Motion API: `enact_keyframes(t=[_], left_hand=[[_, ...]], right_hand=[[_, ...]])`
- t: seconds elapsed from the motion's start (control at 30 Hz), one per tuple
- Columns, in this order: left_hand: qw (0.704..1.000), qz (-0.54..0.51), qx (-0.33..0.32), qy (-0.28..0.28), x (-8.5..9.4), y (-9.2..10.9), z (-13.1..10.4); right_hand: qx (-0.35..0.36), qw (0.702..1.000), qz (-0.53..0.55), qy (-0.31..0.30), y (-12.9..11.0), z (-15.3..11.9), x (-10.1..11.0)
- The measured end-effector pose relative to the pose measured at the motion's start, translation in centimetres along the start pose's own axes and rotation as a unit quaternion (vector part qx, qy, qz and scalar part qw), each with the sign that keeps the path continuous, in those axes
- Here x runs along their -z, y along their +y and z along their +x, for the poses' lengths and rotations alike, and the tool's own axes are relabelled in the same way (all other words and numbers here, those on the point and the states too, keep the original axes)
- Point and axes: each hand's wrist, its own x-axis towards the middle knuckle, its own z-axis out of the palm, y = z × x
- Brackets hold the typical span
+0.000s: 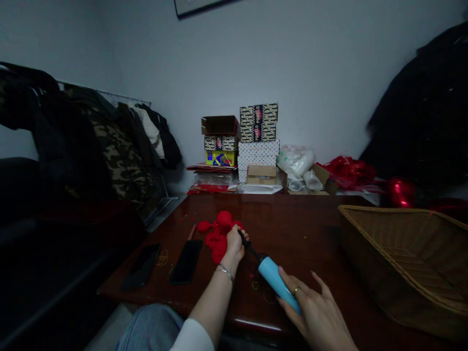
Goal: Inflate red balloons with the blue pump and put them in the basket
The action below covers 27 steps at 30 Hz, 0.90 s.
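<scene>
A light-blue hand pump [275,279] slants across the near part of the table between my two hands. My left hand [235,243] is closed at the tip of its thin black end, beside a cluster of red balloons [218,239], some of them partly inflated. Whether a balloon's neck is also in those fingers I cannot make out. My right hand [312,307] grips the lower end of the blue barrel between thumb and fingers, with one finger raised away. Small coloured rubber bands [255,285] lie under the pump.
Two dark phones [186,262] and yellowish rubber bands [162,258] lie on the left of the brown table [292,214]. A large wicker basket [387,253] occupies the right. Stacked boxes [258,122] and plastic bags [297,160] stand behind; coats [113,146] hang at left.
</scene>
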Motion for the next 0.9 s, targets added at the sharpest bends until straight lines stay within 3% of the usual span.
enact_keyframes(t=[0.33, 0.6, 0.9], left_hand=[[1.0, 0.016, -0.026, -0.002, 0.1, 2.0, 0.6], [0.999, 0.007, -0.031, 0.003, -0.3, 1.4, 0.0], [1.0, 0.005, -0.007, -0.009, -0.6, -0.3, -1.3]], right_hand=[[0.08, 0.994, -0.043, 0.058, 1.2, -2.3, 1.5], [0.034, 0.999, -0.014, 0.024, 1.4, -2.1, 1.6], [-0.026, 0.998, 0.032, -0.039, -0.5, 0.4, 1.9]])
